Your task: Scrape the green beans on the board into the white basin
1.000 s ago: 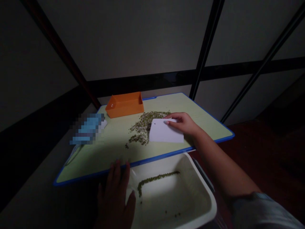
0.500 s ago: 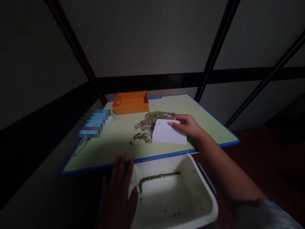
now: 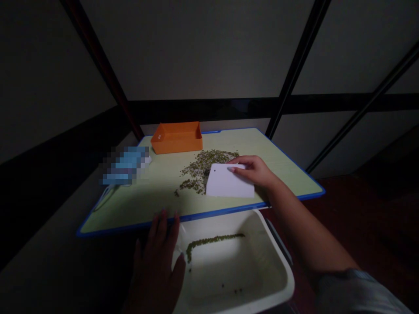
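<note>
My right hand (image 3: 253,170) pinches a flat white scraper (image 3: 229,183) by its upper right edge, thumb on the near face. The scraper stands tilted on the pale green tabletop (image 3: 131,209), in front of a spread of small green beans (image 3: 209,161) with paler bits among them. Below the table's front edge sits a white basin (image 3: 284,270); a line of beans (image 3: 212,240) lies along its far inner side, with a few loose ones on the bottom. My left hand (image 3: 159,266), dark in shadow, rests with fingers spread at the basin's left rim, fingertips near the table edge.
An orange open tray (image 3: 178,141) stands at the table's back left. Left of it lies a blurred-out blue object (image 3: 126,165) with a pale cord. A blue rim (image 3: 209,214) runs round the table. Dark-framed panels (image 3: 203,52) rise close behind.
The camera view has shifted slightly. My right hand keeps the scraper at nearly the same spot by the beans, its tilt changing a little. My left hand stays at the basin.
</note>
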Motion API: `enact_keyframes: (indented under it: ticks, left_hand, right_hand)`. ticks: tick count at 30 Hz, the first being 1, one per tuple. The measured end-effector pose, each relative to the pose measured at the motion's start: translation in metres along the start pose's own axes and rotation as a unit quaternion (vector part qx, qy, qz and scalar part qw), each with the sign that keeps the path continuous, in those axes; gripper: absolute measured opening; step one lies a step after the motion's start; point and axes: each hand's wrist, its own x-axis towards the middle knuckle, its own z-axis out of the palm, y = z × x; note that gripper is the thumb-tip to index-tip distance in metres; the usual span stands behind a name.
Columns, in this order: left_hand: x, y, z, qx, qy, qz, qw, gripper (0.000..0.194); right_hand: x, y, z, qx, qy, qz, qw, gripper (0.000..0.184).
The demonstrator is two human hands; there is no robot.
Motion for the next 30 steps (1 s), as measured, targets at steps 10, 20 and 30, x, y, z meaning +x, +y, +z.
enact_keyframes:
  ticks: [10,20,30]
  left_hand:
    - [0.001,0.004,-0.002,0.001,0.005,-0.006,1.0,0.056]
    - [0.0,-0.006,0.007,0.018,0.012,0.01,1.0,0.058]
    - [0.002,0.007,-0.006,0.017,0.005,-0.002,1.0,0.053]
  right_hand:
    - [-0.001,-0.003,0.001,-0.012,0.01,-0.006,1.0,0.028]
    - [0.004,0.0,0.006,-0.009,-0.006,-0.02,1.0,0.029]
    - [0.008,0.001,0.011,-0.005,0.0,-0.003,1.0,0.031]
